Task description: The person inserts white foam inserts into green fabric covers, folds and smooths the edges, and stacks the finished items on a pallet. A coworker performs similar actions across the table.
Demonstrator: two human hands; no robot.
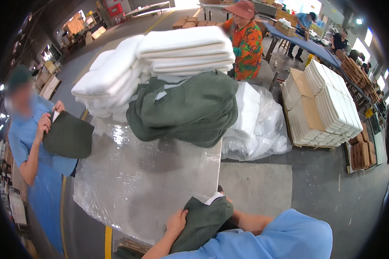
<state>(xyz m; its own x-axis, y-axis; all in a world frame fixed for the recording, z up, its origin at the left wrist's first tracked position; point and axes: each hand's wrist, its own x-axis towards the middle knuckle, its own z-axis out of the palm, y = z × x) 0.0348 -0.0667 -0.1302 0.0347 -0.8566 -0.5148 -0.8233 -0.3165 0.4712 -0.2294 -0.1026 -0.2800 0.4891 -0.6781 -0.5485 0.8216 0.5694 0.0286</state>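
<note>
Close to my body I hold a dark green fabric cover [203, 218], with a white piece showing at its upper edge. My left hand [177, 222] pinches its left side, thumb on top. At the cover's right edge is my right hand [229, 201], mostly hidden behind the fabric. Ahead, a heap of similar dark green covers [183, 108] lies on the table [138, 181], which is wrapped in clear plastic film. Behind the heap rise stacks of thick folded white padding [183, 47].
At left a co-worker in light blue holds another green cover [69, 134]. Beyond the padding stands a person in an orange patterned top [247, 47]. Clear plastic bags [263, 129] with white padding lie right of the table, beside a pallet of stacked white pieces [320, 103].
</note>
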